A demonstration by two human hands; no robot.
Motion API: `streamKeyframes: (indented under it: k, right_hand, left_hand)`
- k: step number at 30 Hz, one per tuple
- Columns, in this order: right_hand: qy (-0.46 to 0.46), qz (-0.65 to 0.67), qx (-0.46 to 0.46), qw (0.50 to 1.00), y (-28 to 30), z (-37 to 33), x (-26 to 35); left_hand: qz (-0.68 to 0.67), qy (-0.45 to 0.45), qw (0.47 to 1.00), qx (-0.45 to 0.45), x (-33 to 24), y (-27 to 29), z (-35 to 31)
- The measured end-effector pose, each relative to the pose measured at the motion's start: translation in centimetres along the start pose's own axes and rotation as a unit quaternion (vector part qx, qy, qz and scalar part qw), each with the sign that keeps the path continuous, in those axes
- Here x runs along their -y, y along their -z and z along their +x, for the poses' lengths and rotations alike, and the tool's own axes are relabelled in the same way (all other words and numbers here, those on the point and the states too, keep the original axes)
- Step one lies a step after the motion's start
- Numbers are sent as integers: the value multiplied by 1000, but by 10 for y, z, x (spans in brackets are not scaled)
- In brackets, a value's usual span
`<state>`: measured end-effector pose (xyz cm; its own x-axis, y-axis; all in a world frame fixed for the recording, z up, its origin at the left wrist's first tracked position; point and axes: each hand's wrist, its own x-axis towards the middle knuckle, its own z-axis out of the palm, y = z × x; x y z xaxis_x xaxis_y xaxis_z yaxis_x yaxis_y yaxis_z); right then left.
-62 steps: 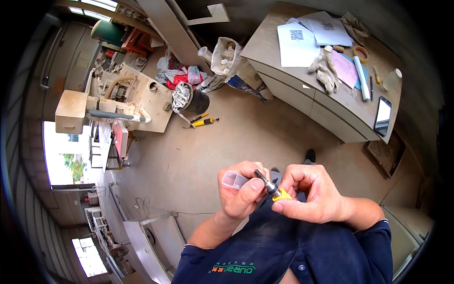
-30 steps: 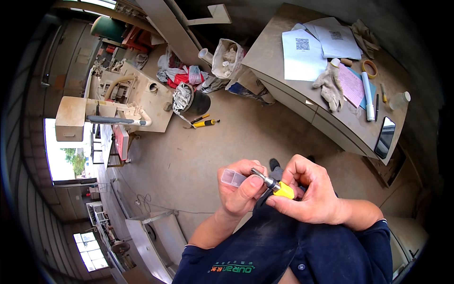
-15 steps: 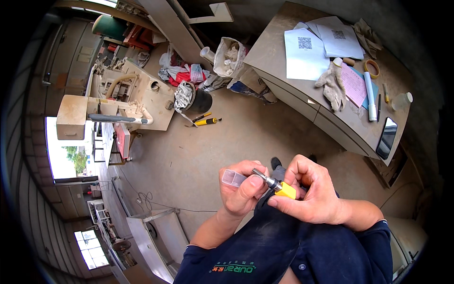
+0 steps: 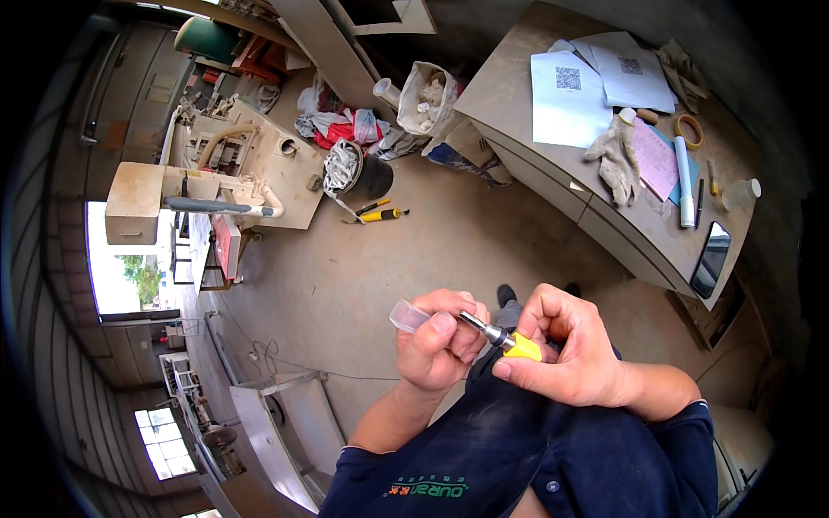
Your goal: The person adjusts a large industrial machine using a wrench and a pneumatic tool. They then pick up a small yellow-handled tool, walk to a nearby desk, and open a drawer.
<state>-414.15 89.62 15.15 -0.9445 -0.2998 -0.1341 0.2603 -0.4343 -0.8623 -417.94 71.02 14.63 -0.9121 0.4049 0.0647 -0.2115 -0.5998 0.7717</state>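
Observation:
My left hand [image 4: 434, 341] is closed around a clear plastic cover [image 4: 408, 316], which sticks out to the left past its fingers. My right hand [image 4: 563, 350] pinches a yellow plastic base [image 4: 523, 348] between thumb and fingers. Out of that base rises a metal router bit [image 4: 486, 328], tilted up and to the left, its tip beside the fingers of my left hand. Both hands are close together in front of my dark blue shirt. The inner fingers of each are partly hidden.
At the right a desk [image 4: 518, 95] bears papers, a work glove [image 4: 617, 160], a tape roll [image 4: 689, 131] and a phone [image 4: 711, 259]. A black bucket [image 4: 371, 179] and yellow-handled tool [image 4: 381, 215] are on the floor. A dusty machine [image 4: 281, 186] stands left.
My left hand has shifted slightly left, away from the bit, and the clear cover has moved left and up with it. My right hand stays almost in place. The whole view has shifted a little.

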Motion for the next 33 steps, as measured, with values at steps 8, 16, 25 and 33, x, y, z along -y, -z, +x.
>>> streamKeyframes:
  k: [8,16,25,33]
  right_hand:
    - [20,-2,-6,1000,8,4,-1]
    - [313,-345,-75,882,24,24,27]
    - [305,-417,-14,856,-7,54,30]
    - [342,-487,59,801,-58,96,-11]
  left_hand:
    - [-29,-5,999,19,3,0,7]
    - [588,-81,805,-14,-20,11,17]
    - [701,-159,695,-12,-41,25,14]
    - [626,-126,763,-105,-33,57,-5]
